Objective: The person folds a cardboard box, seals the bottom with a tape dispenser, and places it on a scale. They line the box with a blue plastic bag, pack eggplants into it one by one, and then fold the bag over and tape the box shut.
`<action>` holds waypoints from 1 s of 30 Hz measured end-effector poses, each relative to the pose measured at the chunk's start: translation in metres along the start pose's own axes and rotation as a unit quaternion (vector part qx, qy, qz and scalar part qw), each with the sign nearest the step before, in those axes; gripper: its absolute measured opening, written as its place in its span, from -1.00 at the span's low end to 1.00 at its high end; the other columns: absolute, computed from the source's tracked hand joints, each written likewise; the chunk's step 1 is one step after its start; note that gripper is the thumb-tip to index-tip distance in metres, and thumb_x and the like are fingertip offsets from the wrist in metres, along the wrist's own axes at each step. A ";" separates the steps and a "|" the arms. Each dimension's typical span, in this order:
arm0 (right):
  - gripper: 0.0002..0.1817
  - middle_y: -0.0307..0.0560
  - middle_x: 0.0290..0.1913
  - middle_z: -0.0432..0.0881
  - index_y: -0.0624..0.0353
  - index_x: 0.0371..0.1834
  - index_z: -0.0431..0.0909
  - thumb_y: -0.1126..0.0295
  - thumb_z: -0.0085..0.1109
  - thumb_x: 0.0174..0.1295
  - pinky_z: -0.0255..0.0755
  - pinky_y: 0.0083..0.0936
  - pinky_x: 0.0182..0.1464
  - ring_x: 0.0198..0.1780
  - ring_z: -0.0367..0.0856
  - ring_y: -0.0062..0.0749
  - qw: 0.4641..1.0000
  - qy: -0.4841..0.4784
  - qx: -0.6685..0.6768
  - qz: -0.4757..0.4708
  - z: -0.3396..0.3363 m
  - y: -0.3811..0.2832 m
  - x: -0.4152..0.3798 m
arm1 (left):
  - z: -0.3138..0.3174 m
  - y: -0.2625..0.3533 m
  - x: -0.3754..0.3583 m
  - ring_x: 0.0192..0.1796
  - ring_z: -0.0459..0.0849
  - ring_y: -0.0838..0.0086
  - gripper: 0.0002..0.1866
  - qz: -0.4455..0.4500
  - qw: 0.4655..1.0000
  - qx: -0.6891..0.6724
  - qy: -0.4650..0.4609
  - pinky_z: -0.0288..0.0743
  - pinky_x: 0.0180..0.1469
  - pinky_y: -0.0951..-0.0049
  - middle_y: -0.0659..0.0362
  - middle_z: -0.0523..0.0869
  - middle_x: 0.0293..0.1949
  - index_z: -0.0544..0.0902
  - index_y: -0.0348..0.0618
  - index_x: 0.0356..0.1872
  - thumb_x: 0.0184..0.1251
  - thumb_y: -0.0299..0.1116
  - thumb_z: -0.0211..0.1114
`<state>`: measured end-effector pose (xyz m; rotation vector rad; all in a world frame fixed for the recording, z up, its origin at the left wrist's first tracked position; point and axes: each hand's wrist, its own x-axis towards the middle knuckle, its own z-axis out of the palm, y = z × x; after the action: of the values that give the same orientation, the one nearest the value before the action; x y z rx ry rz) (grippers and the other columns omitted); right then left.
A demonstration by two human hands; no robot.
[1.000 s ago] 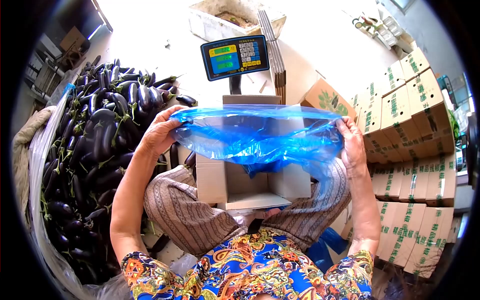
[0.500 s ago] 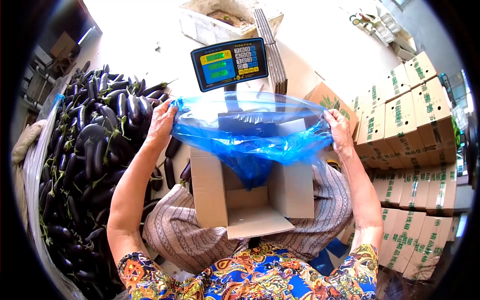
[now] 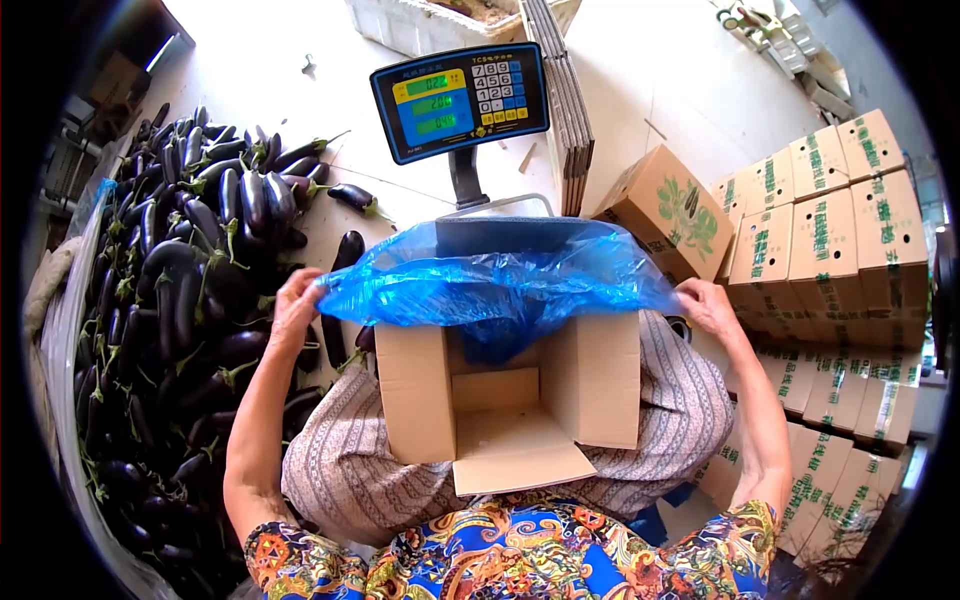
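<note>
A translucent blue plastic bag [image 3: 500,280] is stretched wide between my two hands. Its lower part hangs into an open cardboard box [image 3: 415,395], whose near flap folds down toward me. My left hand [image 3: 296,304] pinches the bag's left edge, close to the eggplants. At the opposite edge, my right hand [image 3: 708,304] grips the bag with fingers closed. The bag drapes over the box's far side and hides part of its inside. The box sits between my legs, in front of a scale display [image 3: 460,102] on a post.
A large heap of eggplants [image 3: 190,300] covers the left side. Printed cartons [image 3: 820,240] are stacked on the right, with one tilted carton [image 3: 670,212] nearer. Flattened cardboard [image 3: 562,110] and a white foam box [image 3: 400,28] stand behind the scale.
Both hands have moved down and farther apart. The bag is stretched wider and has come down over the far side of the box. The view has shifted slightly.
</note>
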<state>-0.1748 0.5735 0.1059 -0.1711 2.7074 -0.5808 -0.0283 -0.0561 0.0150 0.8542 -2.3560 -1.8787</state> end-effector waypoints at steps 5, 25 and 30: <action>-0.86 0.05 -0.13 0.62 0.26 -0.14 0.60 0.60 0.16 0.24 0.58 -0.36 -0.07 -0.19 0.68 -0.19 0.946 0.267 0.038 -0.178 -0.016 -0.112 -0.019 | 0.020 0.087 -0.033 -0.10 0.65 0.48 -0.71 0.272 0.944 0.095 0.163 0.56 -0.06 0.45 0.17 0.65 -0.14 0.61 -0.21 0.08 0.36 -0.44 0.24; -0.62 0.01 -0.02 0.48 0.19 -0.16 0.52 0.37 0.49 0.03 0.53 -0.22 -0.01 -0.01 0.60 -0.02 0.948 0.033 0.038 -0.315 0.000 -0.189 -0.114 | 0.072 0.158 -0.140 -0.25 0.58 0.27 -0.83 0.503 0.698 0.414 -0.297 0.47 -0.14 0.29 0.17 0.54 -0.31 0.49 -0.10 -0.34 0.08 -0.50 0.32; -0.36 0.18 0.28 0.46 0.24 0.22 0.45 0.24 0.45 0.10 0.59 -0.18 0.05 0.08 0.63 0.10 0.921 0.137 -0.019 -0.363 0.006 -0.212 -0.093 | 0.080 0.167 -0.160 -0.24 0.55 0.29 -0.81 0.531 0.656 0.438 -0.309 0.42 -0.17 0.32 0.15 0.52 -0.29 0.49 -0.10 -0.33 0.08 -0.48 0.34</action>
<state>-0.0780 0.3966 0.2190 -1.2239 2.8698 -0.7927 0.0139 0.1041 0.1945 -1.2934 -2.8922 -0.4665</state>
